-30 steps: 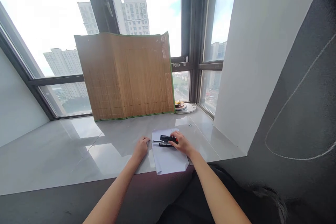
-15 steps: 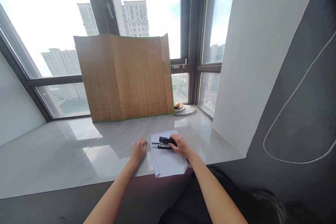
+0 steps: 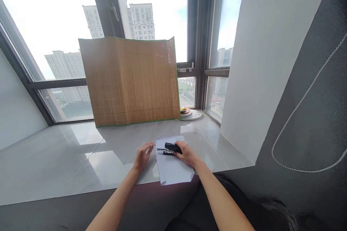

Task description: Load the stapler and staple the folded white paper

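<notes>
My right hand [image 3: 186, 152] is closed around the rear of a black stapler [image 3: 171, 147]. The stapler lies over a white sheet of paper [image 3: 176, 171], with its top cover raised and the silver metal rail showing toward the left. Just left of the paper, my left hand [image 3: 142, 156] hovers by or rests on the sill, thumb and fingers apart; I see nothing in it. Some faint print shows near the paper's top right corner. A small metallic piece, perhaps a strip of staples [image 3: 195, 132], lies on the tiles beyond my right hand.
The glossy tiled windowsill [image 3: 67, 158] carries all of this, and the paper hangs slightly over its front edge. A bamboo mat [image 3: 132, 79] leans against the window. Stacked plates [image 3: 192, 114] sit in the corner. On the right hangs a beaded cord [image 3: 295, 110].
My left hand has gone from curled fingers to spread ones and shifted slightly toward the paper. My right hand keeps its grip on the stapler. The view has tilted slightly.
</notes>
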`<state>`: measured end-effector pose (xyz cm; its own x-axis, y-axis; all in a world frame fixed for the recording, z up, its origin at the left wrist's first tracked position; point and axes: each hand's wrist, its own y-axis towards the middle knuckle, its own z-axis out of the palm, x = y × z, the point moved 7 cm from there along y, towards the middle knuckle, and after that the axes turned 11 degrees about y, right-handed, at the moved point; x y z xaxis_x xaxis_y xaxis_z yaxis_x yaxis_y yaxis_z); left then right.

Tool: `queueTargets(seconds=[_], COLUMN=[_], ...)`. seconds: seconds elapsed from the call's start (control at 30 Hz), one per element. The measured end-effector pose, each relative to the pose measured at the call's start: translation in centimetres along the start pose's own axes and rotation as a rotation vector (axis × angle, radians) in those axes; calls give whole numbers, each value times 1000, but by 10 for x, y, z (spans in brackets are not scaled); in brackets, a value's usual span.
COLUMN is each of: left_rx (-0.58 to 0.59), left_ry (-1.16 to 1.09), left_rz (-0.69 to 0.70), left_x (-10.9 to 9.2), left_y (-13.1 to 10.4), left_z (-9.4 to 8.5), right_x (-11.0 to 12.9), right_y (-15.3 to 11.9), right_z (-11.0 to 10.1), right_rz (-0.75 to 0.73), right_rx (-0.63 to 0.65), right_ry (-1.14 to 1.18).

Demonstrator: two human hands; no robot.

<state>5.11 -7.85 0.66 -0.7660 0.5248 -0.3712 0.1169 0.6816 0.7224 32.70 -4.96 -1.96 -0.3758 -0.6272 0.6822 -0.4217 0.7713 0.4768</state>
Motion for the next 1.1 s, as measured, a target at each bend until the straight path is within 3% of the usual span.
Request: queueTargets(seconds=[0.4,0.53,0.77,1.1], left_rx=[332,342,362,375], left_ry=[-24,28,34,-79], left_rz=[53,92,38,-2], left_x=[-19,-25,-17,-16], left_y=[-2,4,9,17], left_z=[26,26,39,44], right_x=[16,16,12,17], right_y=[0,0,1,2], right_z=[-2,-1,1,0], right_rz=[18,46,62,56], right_rx=[3,21,35,17], right_ry=[-16,-22,-41,-26])
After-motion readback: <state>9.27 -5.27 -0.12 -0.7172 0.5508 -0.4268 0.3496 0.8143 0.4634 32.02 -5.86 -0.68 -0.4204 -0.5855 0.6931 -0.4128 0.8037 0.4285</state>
